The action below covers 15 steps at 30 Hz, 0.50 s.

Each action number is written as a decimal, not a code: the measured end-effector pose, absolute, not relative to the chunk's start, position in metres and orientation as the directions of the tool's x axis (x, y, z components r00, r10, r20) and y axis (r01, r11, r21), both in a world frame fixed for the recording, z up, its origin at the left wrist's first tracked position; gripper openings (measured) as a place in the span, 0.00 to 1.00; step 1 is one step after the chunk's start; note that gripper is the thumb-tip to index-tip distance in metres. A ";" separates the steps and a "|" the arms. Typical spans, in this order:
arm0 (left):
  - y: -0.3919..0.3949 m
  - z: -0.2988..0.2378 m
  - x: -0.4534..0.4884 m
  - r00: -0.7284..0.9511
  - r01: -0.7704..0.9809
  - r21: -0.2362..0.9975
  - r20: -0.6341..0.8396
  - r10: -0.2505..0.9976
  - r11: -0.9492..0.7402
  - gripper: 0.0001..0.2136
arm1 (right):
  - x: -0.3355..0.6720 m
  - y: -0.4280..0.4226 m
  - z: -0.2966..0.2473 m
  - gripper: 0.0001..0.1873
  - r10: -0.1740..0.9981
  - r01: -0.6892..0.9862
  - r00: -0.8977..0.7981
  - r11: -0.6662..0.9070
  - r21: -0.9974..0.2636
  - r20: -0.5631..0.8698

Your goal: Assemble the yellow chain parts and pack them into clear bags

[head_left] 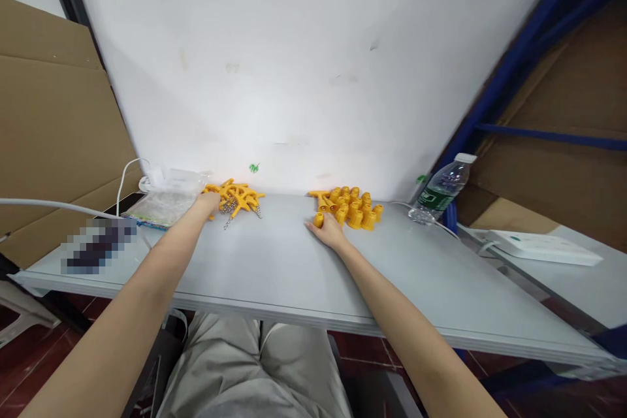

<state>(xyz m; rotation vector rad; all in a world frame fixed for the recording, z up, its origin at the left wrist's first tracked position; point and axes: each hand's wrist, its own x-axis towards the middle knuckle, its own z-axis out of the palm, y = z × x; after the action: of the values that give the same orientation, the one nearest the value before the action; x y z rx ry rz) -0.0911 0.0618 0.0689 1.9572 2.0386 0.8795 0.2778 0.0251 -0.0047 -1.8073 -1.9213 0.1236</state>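
Note:
At the left end of a pile of yellow corkscrews [240, 197] with silver spiral tips is my left hand [210, 201]. Its fingers are hidden among the yellow handles, so I cannot see what they close on. My right hand [331, 232] rests low on the table, its thumb and fingers around a yellow cup-shaped cap [319, 219]. Just behind and to the right of it stand several more such caps [356, 215], grouped close together. One yellow T-shaped piece [321, 196] lies at the left edge of that group.
The grey table [264, 268] meets a white wall panel [294, 78]. A water bottle [441, 191] leans at the right, near a white power strip [543, 248]. Clear plastic bags [169, 202], a white cable [59, 204] and a blurred dark object [100, 245] are on the left.

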 end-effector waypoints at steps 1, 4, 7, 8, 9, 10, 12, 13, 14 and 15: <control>0.062 0.076 -0.093 -0.137 0.905 0.422 0.169 0.976 0.054 0.12 | 0.276 0.023 -0.004 0.18 0.961 0.928 -0.029 0.128 -0.351 0.274; 0.063 0.101 -0.099 -0.160 0.965 0.233 0.167 0.973 0.119 0.10 | 0.265 0.019 0.000 0.19 0.971 0.952 -0.099 0.156 -0.265 0.218; 0.062 0.113 -0.096 -0.157 0.952 0.297 0.277 0.948 0.071 0.09 | 0.250 0.018 0.003 0.16 0.974 0.956 -0.130 0.173 -0.238 0.183; 0.060 0.113 -0.092 -0.157 0.938 0.345 0.314 0.936 0.042 0.08 | 0.244 0.019 0.004 0.15 0.976 0.955 -0.132 0.172 -0.241 0.172; 0.059 0.110 -0.086 -0.160 0.917 0.399 0.347 0.924 0.008 0.08 | 0.238 0.020 0.005 0.15 0.979 0.954 -0.130 0.167 -0.250 0.158; 0.057 0.104 -0.079 -0.167 0.889 0.456 0.373 0.913 -0.023 0.08 | 0.231 0.022 0.006 0.15 0.982 0.952 -0.122 0.156 -0.264 0.141; 0.053 0.087 -0.062 -0.193 0.804 0.589 0.380 0.905 -0.076 0.08 | 0.220 0.026 0.008 0.16 0.989 0.947 -0.095 0.124 -0.298 0.110; 0.051 0.077 -0.052 -0.209 0.726 0.681 0.352 0.912 -0.097 0.08 | 0.215 0.028 0.009 0.16 0.992 0.944 -0.081 0.108 -0.313 0.100; 0.049 0.066 -0.043 -0.218 0.625 0.773 0.309 0.925 -0.111 0.09 | 0.211 0.030 0.009 0.16 0.993 0.941 -0.066 0.093 -0.326 0.094; 0.047 0.055 -0.035 -0.255 0.510 0.854 0.260 0.931 -0.099 0.09 | 0.208 0.031 0.009 0.17 0.994 0.938 -0.054 0.082 -0.336 0.092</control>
<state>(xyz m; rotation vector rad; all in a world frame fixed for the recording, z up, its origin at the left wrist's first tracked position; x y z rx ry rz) -0.0348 0.0473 0.0555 1.5719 1.7506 1.3137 0.2079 0.0310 0.0090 -1.9279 -2.0674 0.2675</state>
